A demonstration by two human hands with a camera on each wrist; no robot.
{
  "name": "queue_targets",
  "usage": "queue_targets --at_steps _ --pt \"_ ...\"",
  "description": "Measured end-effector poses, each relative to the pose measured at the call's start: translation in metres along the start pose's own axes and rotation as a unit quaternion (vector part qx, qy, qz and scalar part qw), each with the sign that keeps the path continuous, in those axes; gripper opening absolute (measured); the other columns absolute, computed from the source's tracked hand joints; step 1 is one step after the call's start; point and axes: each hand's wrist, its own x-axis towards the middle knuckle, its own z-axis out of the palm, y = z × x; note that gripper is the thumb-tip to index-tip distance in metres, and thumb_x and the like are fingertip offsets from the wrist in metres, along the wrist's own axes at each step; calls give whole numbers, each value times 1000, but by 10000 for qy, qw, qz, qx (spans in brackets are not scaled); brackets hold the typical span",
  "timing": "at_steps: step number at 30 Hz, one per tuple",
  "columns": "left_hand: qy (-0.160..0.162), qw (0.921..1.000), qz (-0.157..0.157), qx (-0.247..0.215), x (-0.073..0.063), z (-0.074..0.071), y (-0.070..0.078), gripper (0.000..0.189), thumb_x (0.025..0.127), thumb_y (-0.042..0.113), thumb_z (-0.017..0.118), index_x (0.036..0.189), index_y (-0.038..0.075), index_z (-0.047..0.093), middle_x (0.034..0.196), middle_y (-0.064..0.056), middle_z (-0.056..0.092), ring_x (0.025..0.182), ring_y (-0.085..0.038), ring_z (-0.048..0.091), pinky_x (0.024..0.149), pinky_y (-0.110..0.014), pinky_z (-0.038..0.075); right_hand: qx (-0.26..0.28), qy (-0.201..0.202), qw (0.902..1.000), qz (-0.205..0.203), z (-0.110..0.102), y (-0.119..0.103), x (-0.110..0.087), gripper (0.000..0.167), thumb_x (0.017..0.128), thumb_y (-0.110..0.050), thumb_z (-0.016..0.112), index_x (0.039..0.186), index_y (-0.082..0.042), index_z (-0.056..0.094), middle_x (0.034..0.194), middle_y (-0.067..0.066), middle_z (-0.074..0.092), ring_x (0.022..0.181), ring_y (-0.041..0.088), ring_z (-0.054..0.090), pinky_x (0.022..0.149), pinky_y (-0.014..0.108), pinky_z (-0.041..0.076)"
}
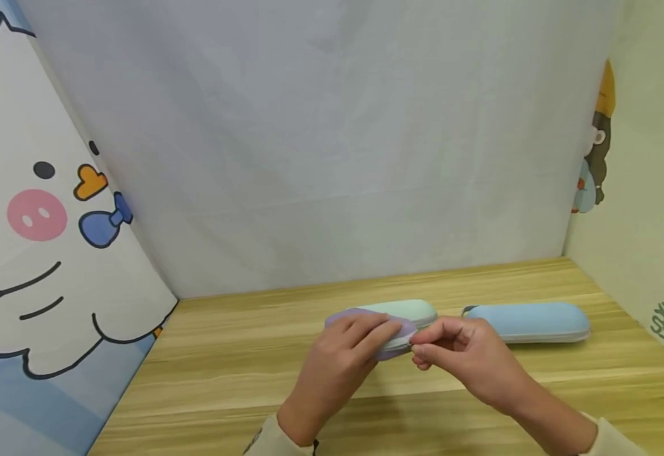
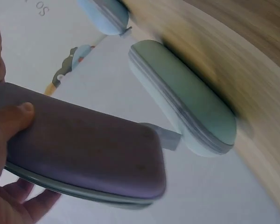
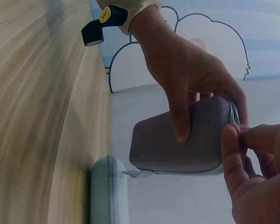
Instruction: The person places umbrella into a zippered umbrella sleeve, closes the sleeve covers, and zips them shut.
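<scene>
A purple zippered case [image 1: 396,342], like a pencil case, is held above the table in my left hand [image 1: 340,354]. In the left wrist view the thumb lies along one broad face of the purple case [image 2: 88,144], and the other fingers reach round its far side. At the case's right end my right hand [image 1: 468,361] pinches at the zipper edge with thumb and forefinger; the zipper pull itself is hidden. A grey fabric tab [image 2: 163,135] sticks out at the opposite end. Just behind, a mint green case [image 1: 411,310] lies on the table.
A light blue case [image 1: 531,321] lies on the wood-grain table [image 1: 223,380] to the right of the hands. White cloth [image 1: 309,158] hangs behind the table. Printed cartoon panels stand at the left [image 1: 41,304] and right [image 1: 645,190].
</scene>
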Motion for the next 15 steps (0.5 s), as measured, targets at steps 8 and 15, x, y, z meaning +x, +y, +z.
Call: queue_targets --at_steps 8,15 --pt "-212 9976 -597 277 10 10 8 64 79 12 92 136 24 66 124 4 68 105 -19 67 92 -31 56 -830 931 9912 -442 26 -9 4 6 90 6 75 94 1 76 92 5 74 79 15 72 71 31 61" --pt "2 9891 -1471 -15 8 15 7 60 72 12 96 125 15 66 110 -1 74 97 -18 71 81 -33 60 -910 1032 9898 -356 23 -9 9 7 90 1 78 95 -3 75 95 9 74 81 15 72 72 30 61"
